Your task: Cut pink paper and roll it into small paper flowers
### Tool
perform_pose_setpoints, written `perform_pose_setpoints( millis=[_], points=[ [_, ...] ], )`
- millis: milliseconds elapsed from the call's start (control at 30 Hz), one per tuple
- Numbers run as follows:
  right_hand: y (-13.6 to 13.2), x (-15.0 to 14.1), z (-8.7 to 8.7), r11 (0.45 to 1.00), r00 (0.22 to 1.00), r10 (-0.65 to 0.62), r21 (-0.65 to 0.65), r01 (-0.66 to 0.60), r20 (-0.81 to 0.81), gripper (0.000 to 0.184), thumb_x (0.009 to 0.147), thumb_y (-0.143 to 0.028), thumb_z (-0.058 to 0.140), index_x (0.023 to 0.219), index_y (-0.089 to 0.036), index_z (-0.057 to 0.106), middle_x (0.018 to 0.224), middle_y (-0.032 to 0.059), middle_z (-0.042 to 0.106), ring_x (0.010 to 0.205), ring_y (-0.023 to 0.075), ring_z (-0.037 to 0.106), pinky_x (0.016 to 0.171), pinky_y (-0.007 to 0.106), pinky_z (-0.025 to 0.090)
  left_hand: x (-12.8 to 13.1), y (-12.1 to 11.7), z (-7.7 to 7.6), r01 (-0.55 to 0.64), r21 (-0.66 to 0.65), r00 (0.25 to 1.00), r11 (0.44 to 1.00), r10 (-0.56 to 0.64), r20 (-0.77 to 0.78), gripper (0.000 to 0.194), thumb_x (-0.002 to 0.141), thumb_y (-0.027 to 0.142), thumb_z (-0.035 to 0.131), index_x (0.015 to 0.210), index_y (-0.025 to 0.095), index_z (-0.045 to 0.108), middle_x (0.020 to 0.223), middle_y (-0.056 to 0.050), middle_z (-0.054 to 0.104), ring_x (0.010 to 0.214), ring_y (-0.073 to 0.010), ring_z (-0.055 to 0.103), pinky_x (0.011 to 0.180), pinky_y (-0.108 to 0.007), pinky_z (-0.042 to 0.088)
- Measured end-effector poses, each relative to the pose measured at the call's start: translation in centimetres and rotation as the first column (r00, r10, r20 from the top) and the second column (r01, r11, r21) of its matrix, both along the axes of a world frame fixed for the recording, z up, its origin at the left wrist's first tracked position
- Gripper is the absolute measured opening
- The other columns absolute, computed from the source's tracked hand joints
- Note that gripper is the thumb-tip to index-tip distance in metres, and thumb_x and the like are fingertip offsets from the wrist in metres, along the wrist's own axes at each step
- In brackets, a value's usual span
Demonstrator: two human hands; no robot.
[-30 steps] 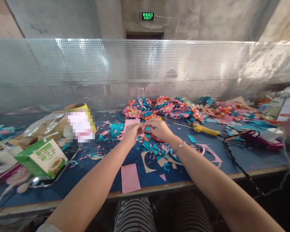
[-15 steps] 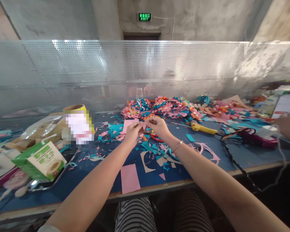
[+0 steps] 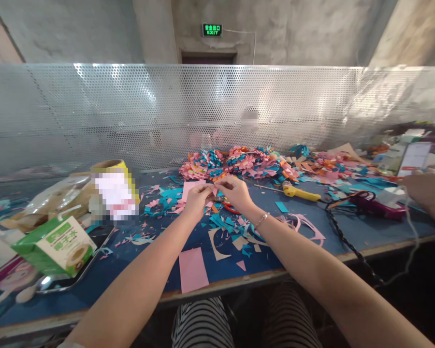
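Observation:
My left hand (image 3: 195,199) and my right hand (image 3: 235,191) meet over the middle of the blue table (image 3: 130,263), fingers pinched together on a small pink paper piece (image 3: 213,191). A bracelet sits on my right wrist. Below the hands lie pink, teal and cream paper scraps (image 3: 235,232). A pink paper sheet (image 3: 188,189) lies just behind my left hand. Red-handled scissors (image 3: 232,208) are partly hidden under my right hand.
Finished paper flowers (image 3: 239,162) pile up at the back by the perforated metal screen (image 3: 217,111). A yellow glue gun (image 3: 299,192), black cable (image 3: 344,239), green carton (image 3: 56,245), phone (image 3: 76,275), tape roll (image 3: 110,166) and pink rectangle (image 3: 193,269) lie around. Another person's hand (image 3: 426,191) is at right.
My hands stay pinched on the pink piece, with small finger movements. The view has drifted slightly, and the other person's hand at right has come further into view.

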State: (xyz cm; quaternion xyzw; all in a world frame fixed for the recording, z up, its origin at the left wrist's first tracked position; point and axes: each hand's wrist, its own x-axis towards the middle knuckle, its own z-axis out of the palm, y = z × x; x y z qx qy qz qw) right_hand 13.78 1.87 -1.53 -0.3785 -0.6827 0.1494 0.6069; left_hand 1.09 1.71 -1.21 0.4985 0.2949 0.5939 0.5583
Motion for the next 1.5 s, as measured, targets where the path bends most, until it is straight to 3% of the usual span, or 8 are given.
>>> perform_pose_setpoints(
  millis=[233,367,567,733,833,1133,1267,1500],
  points=[
    [0.3,0.2,-0.1,1.000,1.000,0.002,-0.029,-0.003,-0.027,0.014,0.069,-0.025,0.058,0.078,-0.020,0.066,0.076,0.0026,0.066,0.072,0.0161,0.061,0.069,0.029,0.048,-0.6,0.1,0.3,-0.028,0.006,0.991,1.000,0.028,-0.133,0.012,0.054,0.023,0.066,0.062,0.015,0.062,0.057,0.001,0.058,0.054,-0.0099,0.053,0.059,-0.025,0.044],
    [0.7,0.4,-0.3,0.995,0.997,0.074,-0.063,-0.077,-0.038,0.018,0.069,-0.022,0.057,0.084,-0.020,0.066,0.078,0.0020,0.067,0.075,0.0162,0.062,0.072,0.030,0.049,-0.8,0.4,0.5,-0.012,-0.029,0.977,1.000,0.006,-0.214,0.012,0.053,0.021,0.066,0.061,0.015,0.061,0.056,0.002,0.057,0.053,-0.0091,0.053,0.058,-0.024,0.044],
    [0.9,0.9,-0.1,0.990,0.989,0.126,-0.075,-0.121,0.073,0.020,0.072,-0.018,0.052,0.086,-0.020,0.066,0.088,0.0030,0.068,0.084,0.0166,0.062,0.078,0.030,0.048,-0.8,1.0,0.1,0.014,-0.009,0.964,1.000,-0.016,-0.266,0.009,0.052,0.018,0.064,0.058,0.014,0.058,0.054,0.002,0.056,0.051,-0.0094,0.053,0.059,-0.026,0.046],
    [0.6,1.5,0.2,0.971,0.962,0.239,-0.010,-0.240,0.134,0.031,0.076,-0.017,0.048,0.103,-0.021,0.060,0.100,0.0052,0.063,0.091,0.0149,0.059,0.081,0.030,0.048,-0.8,0.9,0.2,0.036,-0.102,0.988,0.994,-0.050,-0.146,0.009,0.054,0.017,0.064,0.057,0.013,0.056,0.054,0.001,0.056,0.052,-0.0086,0.054,0.057,-0.023,0.047],
    [0.4,1.7,0.3,0.950,0.937,0.298,0.045,-0.310,0.184,0.030,0.073,-0.021,0.054,0.103,-0.023,0.060,0.107,0.0064,0.058,0.096,0.0156,0.056,0.081,0.030,0.049,-0.9,0.8,0.4,0.027,-0.159,0.996,0.987,-0.040,-0.076,0.009,0.055,0.014,0.064,0.057,0.013,0.055,0.055,0.000,0.057,0.052,-0.0089,0.055,0.058,-0.023,0.048],
    [-0.1,1.6,0.8,0.976,0.958,0.176,0.089,-0.200,0.228,0.012,0.074,-0.029,0.056,0.076,-0.020,0.064,0.091,0.0073,0.061,0.091,0.0174,0.057,0.073,0.032,0.049,-0.9,0.7,0.0,0.054,-0.203,0.998,0.978,-0.057,-0.008,0.007,0.060,0.013,0.064,0.061,0.013,0.057,0.061,-0.001,0.061,0.059,-0.0089,0.059,0.067,-0.024,0.050],
    [0.1,1.4,0.6,0.985,0.976,0.152,0.061,-0.163,0.156,0.011,0.073,-0.027,0.054,0.070,-0.019,0.061,0.087,0.0064,0.062,0.086,0.0166,0.057,0.071,0.030,0.047,-0.7,0.5,0.2,0.062,-0.230,0.998,0.971,-0.056,0.034,0.005,0.062,0.011,0.064,0.061,0.013,0.059,0.061,-0.003,0.062,0.062,-0.0097,0.060,0.070,-0.025,0.050],
    [0.8,0.2,-0.2,0.982,0.986,0.132,-0.121,-0.143,-0.101,0.011,0.069,-0.028,0.054,0.071,-0.017,0.055,0.074,0.0024,0.061,0.066,0.0129,0.056,0.066,0.027,0.045,-0.6,0.2,0.0,0.086,-0.160,0.993,0.983,-0.071,0.094,0.006,0.060,0.010,0.065,0.063,0.013,0.062,0.063,-0.003,0.064,0.064,-0.0110,0.062,0.071,-0.025,0.050]
  ],
)
